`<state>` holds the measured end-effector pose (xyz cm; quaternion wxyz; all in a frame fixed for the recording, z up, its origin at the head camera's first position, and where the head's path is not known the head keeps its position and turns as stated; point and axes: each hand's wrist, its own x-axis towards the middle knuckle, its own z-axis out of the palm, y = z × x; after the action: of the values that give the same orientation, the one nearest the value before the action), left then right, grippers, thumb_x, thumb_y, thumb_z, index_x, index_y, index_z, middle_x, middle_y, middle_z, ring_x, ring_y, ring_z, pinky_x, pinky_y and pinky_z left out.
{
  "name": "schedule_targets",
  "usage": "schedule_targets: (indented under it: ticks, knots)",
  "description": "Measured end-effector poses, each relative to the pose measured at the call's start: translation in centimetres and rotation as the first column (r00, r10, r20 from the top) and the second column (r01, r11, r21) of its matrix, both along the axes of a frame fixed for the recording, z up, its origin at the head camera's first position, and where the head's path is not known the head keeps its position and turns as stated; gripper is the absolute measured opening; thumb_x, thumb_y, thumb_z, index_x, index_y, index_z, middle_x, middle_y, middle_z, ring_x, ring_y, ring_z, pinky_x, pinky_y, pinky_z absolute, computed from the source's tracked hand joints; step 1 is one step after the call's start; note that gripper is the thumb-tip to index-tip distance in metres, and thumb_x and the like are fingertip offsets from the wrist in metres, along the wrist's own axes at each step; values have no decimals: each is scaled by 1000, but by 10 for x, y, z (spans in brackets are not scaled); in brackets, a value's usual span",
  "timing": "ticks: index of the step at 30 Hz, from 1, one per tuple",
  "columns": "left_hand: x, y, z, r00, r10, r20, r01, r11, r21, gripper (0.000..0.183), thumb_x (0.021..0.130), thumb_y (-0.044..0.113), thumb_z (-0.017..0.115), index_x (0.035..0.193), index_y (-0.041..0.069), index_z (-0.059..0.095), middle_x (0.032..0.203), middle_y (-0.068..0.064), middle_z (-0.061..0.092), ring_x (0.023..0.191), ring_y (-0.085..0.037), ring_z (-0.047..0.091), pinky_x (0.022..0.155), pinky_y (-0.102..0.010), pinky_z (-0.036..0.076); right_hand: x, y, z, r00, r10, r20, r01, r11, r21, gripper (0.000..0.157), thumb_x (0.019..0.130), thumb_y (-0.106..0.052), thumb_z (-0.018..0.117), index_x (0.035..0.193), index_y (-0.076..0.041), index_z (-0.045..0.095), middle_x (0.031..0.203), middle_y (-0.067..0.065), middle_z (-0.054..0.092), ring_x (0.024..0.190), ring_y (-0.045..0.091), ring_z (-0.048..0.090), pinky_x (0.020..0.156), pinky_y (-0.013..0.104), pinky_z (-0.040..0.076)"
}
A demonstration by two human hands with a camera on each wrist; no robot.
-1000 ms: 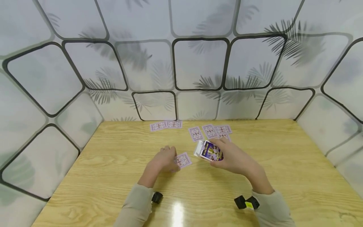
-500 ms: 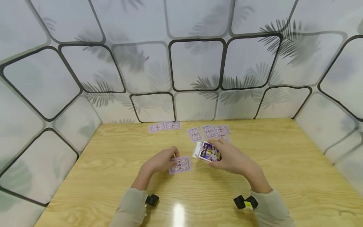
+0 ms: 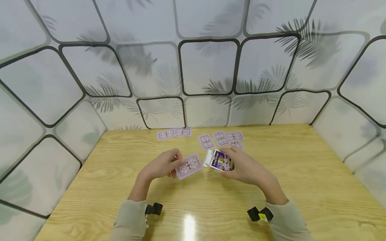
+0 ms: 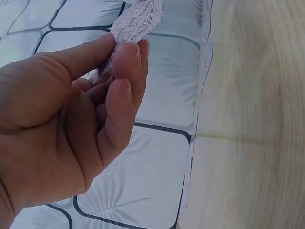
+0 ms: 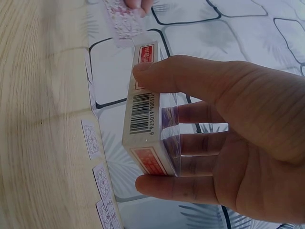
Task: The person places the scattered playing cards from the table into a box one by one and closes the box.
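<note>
Lilac card stock with a reddish-brown ornamental back, a single playing card [image 3: 190, 166] is pinched between the thumb and curled fingers of the left hand [image 3: 163, 164] I am watching, near the middle of the scene. Just to its right, the right hand [image 3: 245, 164] grips a small purple, white and gold card box [image 3: 222, 161], its fingers spread only as wide as the box, whose white flap [image 3: 208, 158] points left toward the card.

My right wrist view shows what the head view hides: a black barcode [image 5: 141, 114] on the box's pale narrow side, with the thumb pressed beside it. My left wrist view gives me the palm side of the other hand, the card's edge caught against the thumb.

Beyond both hands, two matching cards [image 3: 175, 133] lie at the far left of centre, and four more cards [image 3: 221, 139] sit far right of centre, some overlapping. All rest on a glossy yellow wood-grain tabletop [image 3: 120, 190]. White wall covering [image 3: 211, 70], printed with rounded grey and black outlines and feathery leaves, encloses the far, left and right sides.
</note>
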<state>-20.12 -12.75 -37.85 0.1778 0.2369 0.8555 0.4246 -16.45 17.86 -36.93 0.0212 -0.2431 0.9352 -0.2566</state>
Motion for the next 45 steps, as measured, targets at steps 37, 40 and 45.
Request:
schedule_targets:
  ticks: [37, 40, 45]
  knots:
    - [10, 24, 12, 977, 197, -75, -179, 963, 202, 19, 99, 10, 60, 118, 6, 56, 75, -9, 60, 58, -19, 57, 56, -40, 53, 1, -7, 3, 1000, 18, -18, -18, 1000, 14, 70, 81, -23, 81, 142, -6, 50, 113, 7, 55, 82, 13, 51, 67, 24, 45]
    - [11, 24, 12, 978, 184, -95, -163, 967, 194, 19, 100, 11, 59, 118, 7, 57, 73, -8, 58, 58, -18, 55, 53, -32, 49, 1, -7, 3, 1000, 22, -23, -21, 1000, 10, 70, 81, -21, 81, 142, -5, 50, 113, 8, 55, 82, 14, 51, 67, 25, 45]
    - [12, 25, 11, 980, 150, -127, -127, 977, 174, 18, 100, 13, 59, 119, 11, 59, 69, -5, 55, 58, -16, 51, 51, -25, 42, 2, -7, 2, 999, 23, -28, -22, 1000, 16, 71, 81, -22, 82, 142, -5, 50, 112, 8, 56, 82, 13, 51, 67, 25, 45]
